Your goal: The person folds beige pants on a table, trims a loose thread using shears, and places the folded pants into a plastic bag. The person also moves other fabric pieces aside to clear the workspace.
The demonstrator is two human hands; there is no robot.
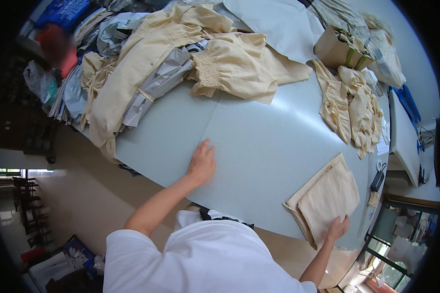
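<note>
- L hand (202,163): over the bare middle-left of the pale grey, smooth-topped table (259,161), palm down, fingers pointing far & slightly R, a bit spread and loosely bent; grip slack, nothing in it. Can't tell if the fingertips touch the tabletop (slight blur there).
- L arm: comes in from the near side, elbow bent out to the L, forearm angled up & R toward the table's middle; bare below the white short sleeve (132,249).
- R hand (337,228): at the near R corner of the folded, cream, lightly crinkled fabric piece (327,195), fingers bent along its edge. Can't tell if they're closed on the cloth or just resting against it.
- R arm: low, close to the body's R side, forearm slanting far & R.
- Folded piece: lies flat on the table's near R part, set at a slant, layers showing on its L edge.
- Far R of it: rumpled cream fabric pieces (359,107), w/ a beige open-topped box (335,49) just beyond.
- Far middle: cream garment w/ a gathered, shirred section (239,63).
- Far L: long cream garment (132,73) draped beside a grey plastic-wrapped bundle (156,90).
</note>
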